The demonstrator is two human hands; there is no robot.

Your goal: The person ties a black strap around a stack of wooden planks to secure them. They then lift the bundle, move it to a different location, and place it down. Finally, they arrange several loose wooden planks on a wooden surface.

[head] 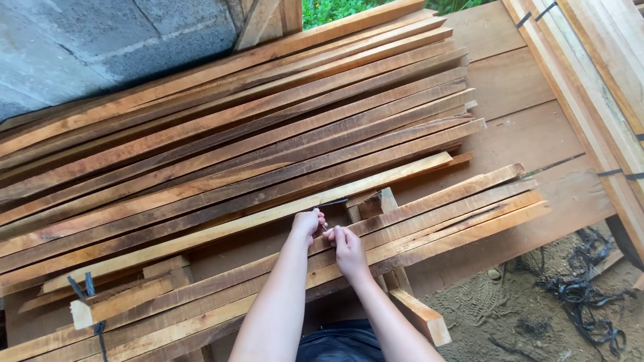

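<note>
A thin dark strap (333, 201) lay across a pale wooden slat (248, 221), near the middle of the view. The left hand (309, 222) was closed around the strap where it met the slat's near edge. The right hand (348, 249) sat just beside it, touching it, fingers pinched shut on what looked like the same strap; the exact grip was too small to make out. Both forearms reached up from the bottom of the view.

The pale slat rested at the near edge of a broad stack of reddish-brown slats (235, 134) running diagonally. A second bundle of slats (429, 221) lay under the hands, resting on short cross blocks (419, 315). Beyond the stacks, wide planks formed a platform (523, 134). Loose black strapping (583, 288) lay tangled on sandy ground to the right. A grey block wall (100, 40) stood at upper left.
</note>
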